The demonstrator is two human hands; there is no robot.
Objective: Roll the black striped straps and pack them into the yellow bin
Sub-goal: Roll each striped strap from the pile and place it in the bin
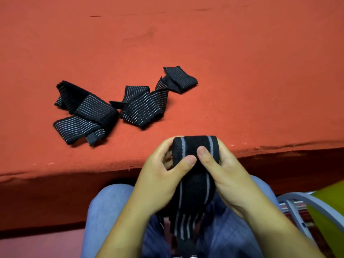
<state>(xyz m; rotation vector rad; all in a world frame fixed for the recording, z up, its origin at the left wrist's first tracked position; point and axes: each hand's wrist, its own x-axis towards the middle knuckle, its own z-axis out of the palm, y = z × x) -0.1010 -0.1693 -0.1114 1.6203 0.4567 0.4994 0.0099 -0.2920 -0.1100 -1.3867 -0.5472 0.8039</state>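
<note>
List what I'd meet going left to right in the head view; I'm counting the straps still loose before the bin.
Crumpled loose strap → second loose strap → half-rolled strap, gripped by left hand and right hand → grey chair frame → yellow bin.

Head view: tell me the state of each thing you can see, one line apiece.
Held strap: partly rolled, tail hanging down.
Left hand: gripping the roll, thumb pressed on it.
Right hand: gripping the roll, thumb pressed on it.
Loose straps: unrolled, crumpled on the red surface.
Yellow bin: at the right edge, contents hidden.
</note>
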